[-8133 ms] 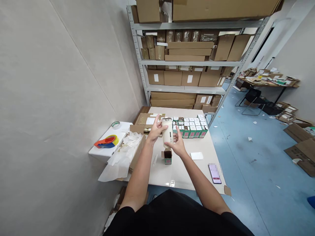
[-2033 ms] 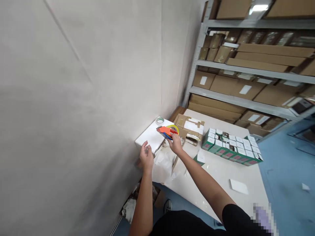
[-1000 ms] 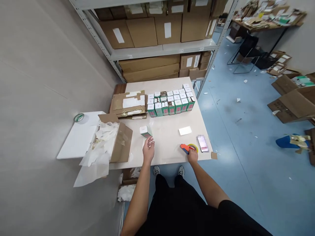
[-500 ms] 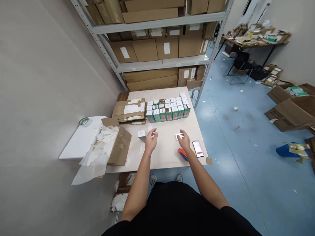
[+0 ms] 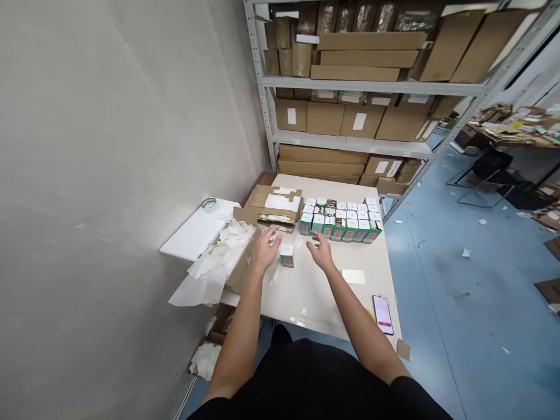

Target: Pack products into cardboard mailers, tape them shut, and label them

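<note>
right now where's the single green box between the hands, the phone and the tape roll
single green box [image 5: 287,255], head view, on its white top and front face
phone [image 5: 382,314], head view, middle of its lit screen
tape roll [image 5: 209,203], head view, on its ring

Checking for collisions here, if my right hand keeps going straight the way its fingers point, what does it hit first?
Likely the rows of green boxes: the right hand points at them with only bare table between, though depth is hard to judge.
</note>
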`<state>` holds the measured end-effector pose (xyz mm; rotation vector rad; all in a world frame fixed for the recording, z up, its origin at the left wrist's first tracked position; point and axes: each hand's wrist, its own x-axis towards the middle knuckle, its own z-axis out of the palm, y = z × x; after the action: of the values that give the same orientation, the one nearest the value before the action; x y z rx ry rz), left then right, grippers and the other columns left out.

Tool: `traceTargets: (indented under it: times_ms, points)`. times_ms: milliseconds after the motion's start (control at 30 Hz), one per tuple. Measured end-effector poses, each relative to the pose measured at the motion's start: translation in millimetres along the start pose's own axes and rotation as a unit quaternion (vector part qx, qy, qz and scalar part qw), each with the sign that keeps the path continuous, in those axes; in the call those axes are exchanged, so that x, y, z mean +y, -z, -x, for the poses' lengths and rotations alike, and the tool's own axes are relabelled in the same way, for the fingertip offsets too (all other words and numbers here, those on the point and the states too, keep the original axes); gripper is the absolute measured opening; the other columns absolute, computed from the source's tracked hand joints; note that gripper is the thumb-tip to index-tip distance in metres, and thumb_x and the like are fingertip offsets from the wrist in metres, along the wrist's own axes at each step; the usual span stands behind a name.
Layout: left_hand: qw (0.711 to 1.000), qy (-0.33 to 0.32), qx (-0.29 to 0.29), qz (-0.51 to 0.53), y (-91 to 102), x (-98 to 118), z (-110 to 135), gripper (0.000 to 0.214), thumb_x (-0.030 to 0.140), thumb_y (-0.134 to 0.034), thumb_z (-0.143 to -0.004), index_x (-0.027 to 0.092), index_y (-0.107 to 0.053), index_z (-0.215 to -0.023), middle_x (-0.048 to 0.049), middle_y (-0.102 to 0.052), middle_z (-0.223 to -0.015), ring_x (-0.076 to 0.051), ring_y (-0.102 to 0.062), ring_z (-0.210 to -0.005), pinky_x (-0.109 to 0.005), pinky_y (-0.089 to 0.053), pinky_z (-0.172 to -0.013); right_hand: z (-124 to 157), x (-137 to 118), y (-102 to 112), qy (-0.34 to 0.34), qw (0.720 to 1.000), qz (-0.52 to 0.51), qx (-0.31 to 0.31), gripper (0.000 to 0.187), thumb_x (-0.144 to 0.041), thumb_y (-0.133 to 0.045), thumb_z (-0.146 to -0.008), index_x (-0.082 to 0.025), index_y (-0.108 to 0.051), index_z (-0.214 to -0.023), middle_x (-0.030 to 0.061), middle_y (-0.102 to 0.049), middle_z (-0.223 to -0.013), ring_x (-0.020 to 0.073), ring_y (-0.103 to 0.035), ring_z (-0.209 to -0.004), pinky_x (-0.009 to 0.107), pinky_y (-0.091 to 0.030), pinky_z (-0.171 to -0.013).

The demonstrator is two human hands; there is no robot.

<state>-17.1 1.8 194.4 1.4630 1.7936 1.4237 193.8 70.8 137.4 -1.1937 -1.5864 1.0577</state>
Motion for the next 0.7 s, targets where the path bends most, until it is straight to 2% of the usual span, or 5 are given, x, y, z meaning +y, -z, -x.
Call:
traceTargets:
  times_ms: [200, 300, 367, 533, 700]
  points:
    - [0.999, 0.025, 0.034, 0.003, 66.2, -46.3, -75.4, 0.041, 0.039, -0.061, -0.096, 0.025, -0.067, -0.134, -0.0107, -0.066, -0.136, -0.027, -0.065, -0.122, -0.040, -0.058, -0.097, -69.1, -10.1, -80.0, 0.038, 0.998, 0.043, -0.015, 0.052, -0.039, -0.062, -0.086, -0.022, -0.062, -0.135, 0.0131, -0.064, -0.136, 0.0277, -0.065, -0.112, 0.041, -0.057, -0.089]
    - [0.998, 0.063, 0.012, -0.018, 91.7, -77.9, -128.3, 0.043, 0.038, -0.063, -0.095, 0.024, -0.066, -0.136, -0.0104, -0.067, -0.138, -0.028, -0.064, -0.125, -0.042, -0.055, -0.103, -111.9, -7.1, -117.1, 0.043, 0.996, 0.077, -0.017, 0.054, -0.038, -0.062, -0.085, -0.021, -0.062, -0.136, 0.0129, -0.064, -0.135, 0.0274, -0.066, -0.110, 0.041, -0.057, -0.088]
    - [0.996, 0.084, -0.016, -0.034, 102.1, -104.5, -166.9, 0.046, 0.037, -0.064, -0.094, 0.024, -0.064, -0.138, -0.0100, -0.065, -0.141, -0.029, -0.061, -0.130, -0.042, -0.051, -0.109, -140.6, -2.8, -139.9, 0.041, 0.994, 0.097, -0.020, 0.053, -0.036, -0.062, -0.085, -0.022, -0.062, -0.137, 0.0120, -0.065, -0.134, 0.0270, -0.065, -0.110, 0.041, -0.057, -0.090]
    - [0.986, 0.142, -0.075, -0.032, 104.9, -177.7, -252.3, 0.049, 0.033, -0.064, -0.092, 0.024, -0.061, -0.141, -0.0101, -0.063, -0.145, -0.027, -0.061, -0.131, -0.041, -0.045, -0.113, -201.8, 13.0, -186.7, 0.004, 0.992, 0.125, -0.030, 0.054, -0.031, -0.062, -0.085, -0.022, -0.061, -0.138, 0.0111, -0.063, -0.139, 0.0262, -0.065, -0.111, 0.043, -0.055, -0.098]
    - [0.980, 0.179, -0.089, 0.012, 91.7, -237.4, -312.9, 0.049, 0.027, -0.069, -0.084, 0.019, -0.066, -0.133, -0.0151, -0.064, -0.144, -0.029, -0.062, -0.130, -0.041, -0.045, -0.111, -248.4, 33.4, -218.4, -0.045, 0.985, 0.161, -0.050, 0.057, -0.029, -0.063, -0.084, -0.025, -0.059, -0.141, 0.0080, -0.060, -0.145, 0.0268, -0.065, -0.115, 0.043, -0.054, -0.101]
